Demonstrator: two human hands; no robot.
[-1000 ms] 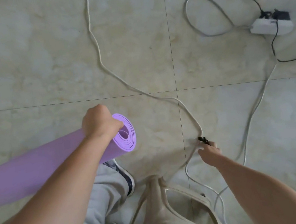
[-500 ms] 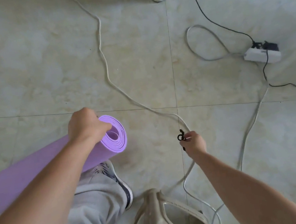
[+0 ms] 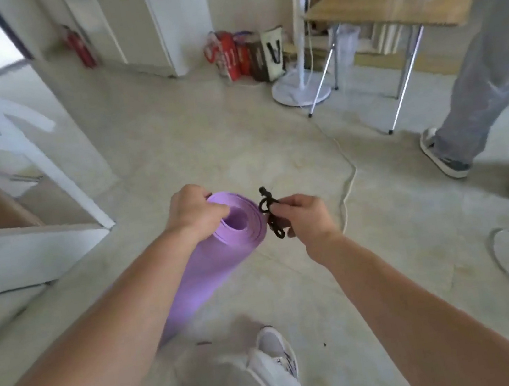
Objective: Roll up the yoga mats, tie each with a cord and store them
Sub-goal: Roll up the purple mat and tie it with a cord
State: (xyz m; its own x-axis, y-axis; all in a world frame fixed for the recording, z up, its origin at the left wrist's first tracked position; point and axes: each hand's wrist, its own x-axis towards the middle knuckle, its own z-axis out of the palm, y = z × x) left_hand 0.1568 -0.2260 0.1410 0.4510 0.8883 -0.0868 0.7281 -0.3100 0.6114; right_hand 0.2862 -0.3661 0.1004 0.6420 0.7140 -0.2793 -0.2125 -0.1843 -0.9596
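A rolled purple yoga mat [image 3: 211,265] points away from me, its open end in front of my chest. My left hand [image 3: 194,210] grips the top rim of that end, thumb over the edge. Just right of the roll, my right hand [image 3: 304,215] pinches a bunched black cord [image 3: 269,210], which hangs in loops beside the mat's end. The mat's lower end is hidden behind my left forearm.
A person in grey trousers [image 3: 477,100] stands at the right. A wooden table [image 3: 383,5], a white fan base [image 3: 300,90] and several bags [image 3: 246,55] are ahead. White cables [image 3: 348,178] trail on the tiled floor. White furniture [image 3: 27,207] stands at the left.
I have stood up and the view has lifted from the floor to the room. My right hand raised the black cord off the floor and brought it next to the mat's end.
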